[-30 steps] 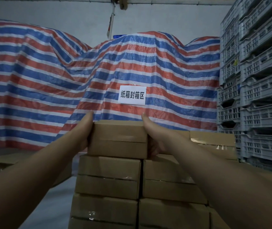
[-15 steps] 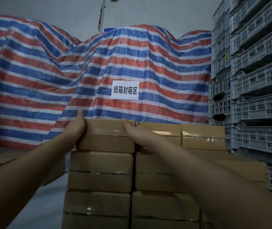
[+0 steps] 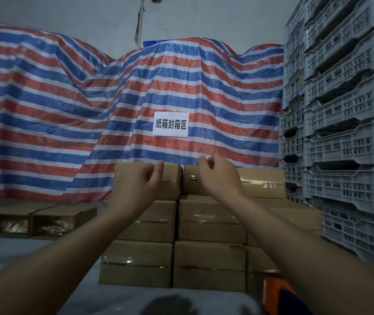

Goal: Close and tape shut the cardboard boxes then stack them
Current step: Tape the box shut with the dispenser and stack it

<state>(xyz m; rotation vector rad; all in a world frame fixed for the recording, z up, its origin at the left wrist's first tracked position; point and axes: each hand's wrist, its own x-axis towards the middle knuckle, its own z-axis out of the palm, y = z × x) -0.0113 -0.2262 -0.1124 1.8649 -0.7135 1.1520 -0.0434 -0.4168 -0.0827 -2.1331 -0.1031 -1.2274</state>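
Hands are hovering loosely curled and grasping nothing: left hand (image 3: 136,189) and right hand (image 3: 220,178) have let go of the top box (image 3: 172,178), gripped at both sides a second ago. It is now sitting taped atop the left column of the cardboard stack (image 3: 208,233). Behind, a white sign (image 3: 170,124) reading 纸箱封箱区 is hanging on a red, white and blue striped tarp (image 3: 67,110). Grey plastic crates (image 3: 345,133) are towering at right; two open boxes (image 3: 40,220) are lying at left.

Left hand (image 3: 136,189) and right hand (image 3: 220,178) off the top box (image 3: 172,178) (now stacked), fingers loosely curled
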